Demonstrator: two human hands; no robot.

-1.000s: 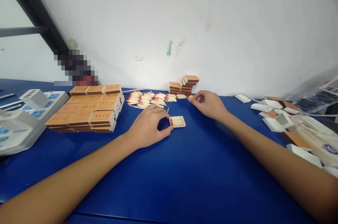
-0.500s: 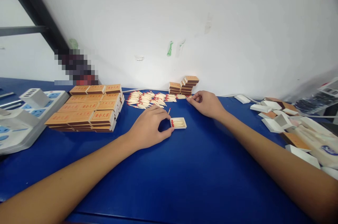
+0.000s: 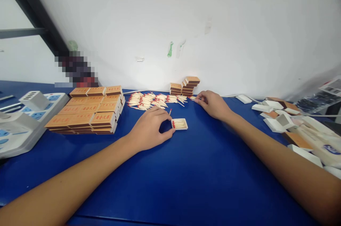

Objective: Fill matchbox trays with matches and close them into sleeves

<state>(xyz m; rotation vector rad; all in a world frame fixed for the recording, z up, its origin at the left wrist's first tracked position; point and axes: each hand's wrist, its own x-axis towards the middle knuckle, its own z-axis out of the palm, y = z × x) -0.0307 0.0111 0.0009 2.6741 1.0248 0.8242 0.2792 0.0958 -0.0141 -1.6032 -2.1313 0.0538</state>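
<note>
My left hand (image 3: 150, 128) grips the left end of a small white matchbox tray (image 3: 186, 125) between thumb and fingers. Red-tipped matches (image 3: 180, 124) lie side by side in the tray. A single match (image 3: 170, 112) stands up at the left forefinger; whether the hand holds it I cannot tell. Past the tray, my right hand (image 3: 211, 104) is closed in a pinch on matches (image 3: 194, 98) at the right end of a loose heap. The rest of that match heap (image 3: 144, 100) spreads leftward along the blue table (image 3: 170, 179).
Orange matchboxes (image 3: 87, 107) form a stacked block at left, beside a white power strip (image 3: 42, 116). More matchboxes (image 3: 188, 85) are piled against the wall (image 3: 170, 16). At right lie scattered white trays (image 3: 274, 125), box sleeves (image 3: 298, 141) and a plastic packet (image 3: 319, 140).
My right hand has shifted slightly right, drawing matches a little away from the heap's right end. My left hand and the tray stay in place.
</note>
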